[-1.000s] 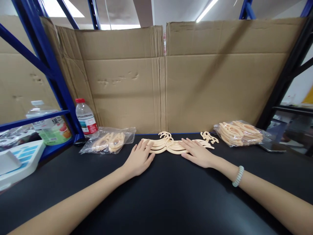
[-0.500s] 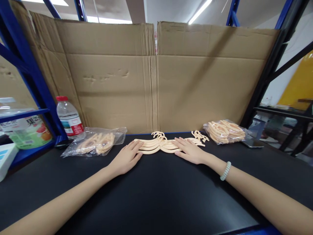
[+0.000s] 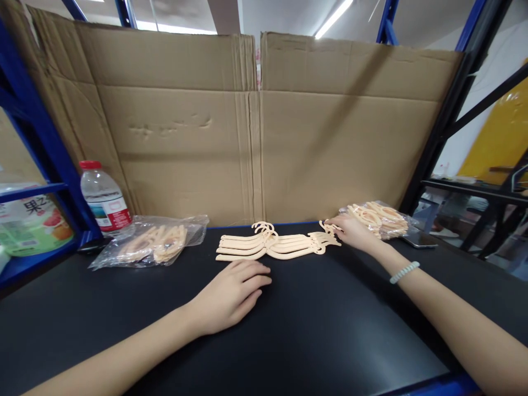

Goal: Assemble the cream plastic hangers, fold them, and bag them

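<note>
Resting palm-down on the black tabletop (image 3: 289, 330), the left hand (image 3: 231, 294) is seen with fingers loosely extended and close together, gripping nothing; it lies just short of the stack of cream plastic hangers (image 3: 272, 246), apart from it. The stack is laid flat at 12 o'clock from that hand, hooks up toward the cardboard backing (image 3: 256, 137).

The right hand (image 3: 353, 231) is placed at 3 o'clock of the stack, beside a few loose small hangers (image 3: 328, 228) at the stack's right end; the fingertips are at those pieces, but whether anything is pinched cannot be told. A pale beaded bracelet (image 3: 404, 272) is worn on that wrist.

A clear bag of hangers (image 3: 381, 219) is noted just beyond the right hand at 2 o'clock. A second clear bag of hangers (image 3: 152, 243) lies at 9 o'clock of the stack, with a red-capped water bottle (image 3: 101, 197) behind it by the blue rack post (image 3: 41, 143).
</note>
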Demonstrator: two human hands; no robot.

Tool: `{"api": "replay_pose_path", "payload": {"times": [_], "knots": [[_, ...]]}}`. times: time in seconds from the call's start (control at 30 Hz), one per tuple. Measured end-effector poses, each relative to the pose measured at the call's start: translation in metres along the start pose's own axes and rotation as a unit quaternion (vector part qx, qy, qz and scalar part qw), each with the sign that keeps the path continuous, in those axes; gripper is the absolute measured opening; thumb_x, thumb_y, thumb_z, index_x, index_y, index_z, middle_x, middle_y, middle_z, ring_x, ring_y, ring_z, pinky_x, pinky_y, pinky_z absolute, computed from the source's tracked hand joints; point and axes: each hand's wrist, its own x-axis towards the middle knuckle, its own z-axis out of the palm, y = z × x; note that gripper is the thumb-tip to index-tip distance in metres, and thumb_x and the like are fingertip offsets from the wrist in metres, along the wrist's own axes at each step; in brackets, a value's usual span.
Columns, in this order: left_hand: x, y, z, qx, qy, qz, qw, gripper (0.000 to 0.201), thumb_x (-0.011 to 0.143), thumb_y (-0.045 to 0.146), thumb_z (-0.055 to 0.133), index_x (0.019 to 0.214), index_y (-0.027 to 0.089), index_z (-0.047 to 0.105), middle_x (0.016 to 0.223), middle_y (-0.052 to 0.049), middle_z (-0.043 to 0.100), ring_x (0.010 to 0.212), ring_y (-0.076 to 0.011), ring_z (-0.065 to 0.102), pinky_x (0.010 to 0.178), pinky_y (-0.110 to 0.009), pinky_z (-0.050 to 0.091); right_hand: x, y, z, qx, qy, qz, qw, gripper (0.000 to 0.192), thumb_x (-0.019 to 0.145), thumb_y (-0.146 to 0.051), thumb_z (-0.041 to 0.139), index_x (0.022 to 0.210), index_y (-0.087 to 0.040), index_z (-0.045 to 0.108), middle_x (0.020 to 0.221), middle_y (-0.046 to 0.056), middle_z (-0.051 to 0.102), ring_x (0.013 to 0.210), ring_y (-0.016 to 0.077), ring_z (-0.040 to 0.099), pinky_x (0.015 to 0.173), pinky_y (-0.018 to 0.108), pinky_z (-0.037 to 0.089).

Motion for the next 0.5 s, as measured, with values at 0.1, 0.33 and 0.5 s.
{"api": "replay_pose_path", "payload": {"times": [0.1,0.33,0.5], "knots": [[0.0003,0.0017,-0.0022,-0.043,-0.011,0.000,0.999,0.030,0.092,0.017,0.040,0.112,0.023,0.062,0.117,-0.006,0.065,0.108,-0.0203,0.059,0.096,-0.036,0.047,-0.0023,0.0119,0.0008,-0.017,-0.030,-0.020,0.999,0.040,0.076,-0.006,0.043,0.102,-0.017,0.071,0.101,0.010,0.070,0.096,0.0252,0.062,0.089,0.039,0.047],[-0.0006,0.0000,-0.0020,-0.050,-0.009,-0.002,0.999,0.029,0.092,0.017,0.041,0.112,0.022,0.062,0.117,-0.006,0.064,0.107,-0.0201,0.060,0.095,-0.036,0.048,-0.0027,0.0085,0.0046,-0.046,-0.051,-0.052,0.996,0.033,0.078,-0.007,0.044,0.092,-0.017,0.073,0.095,0.010,0.070,0.092,0.0250,0.061,0.082,0.036,0.047],[-0.0006,0.0007,-0.0013,-0.043,-0.012,-0.001,0.999,0.029,0.092,0.016,0.041,0.112,0.021,0.061,0.117,-0.006,0.064,0.107,-0.0200,0.059,0.095,-0.036,0.048,-0.0035,0.0068,0.0090,-0.057,-0.027,-0.050,0.997,0.029,0.082,-0.010,0.044,0.089,-0.016,0.072,0.088,0.011,0.069,0.088,0.0250,0.059,0.077,0.036,0.045]]}}
